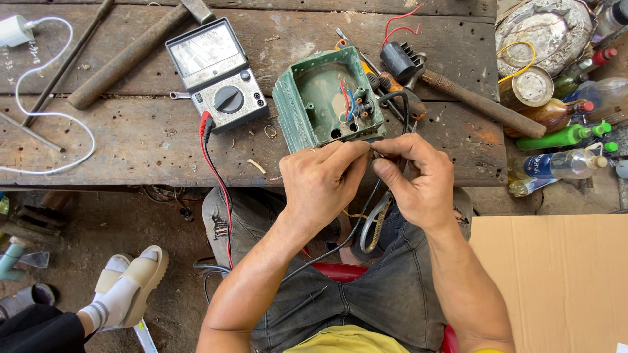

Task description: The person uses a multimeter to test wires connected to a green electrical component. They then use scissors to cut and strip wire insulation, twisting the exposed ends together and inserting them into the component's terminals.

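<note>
Both hands, the left hand (pixel 322 180) and right hand (pixel 418 180), pinch a thin black wire (pixel 374 153) just below the open green plastic housing (pixel 324 98) on the worn wooden surface (pixel 131 137), seemingly mid-way through preparing the wire's end, which next calls for steady fingertip control.

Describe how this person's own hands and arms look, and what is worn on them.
Both the left hand and the right hand are bare: no gloves, watch or wristbands. A thin ring seems to sit on a left finger. The forearms are uncovered as far as the view reaches, with no sleeve visible. Dark smudges of grime mark some fingers.
</note>
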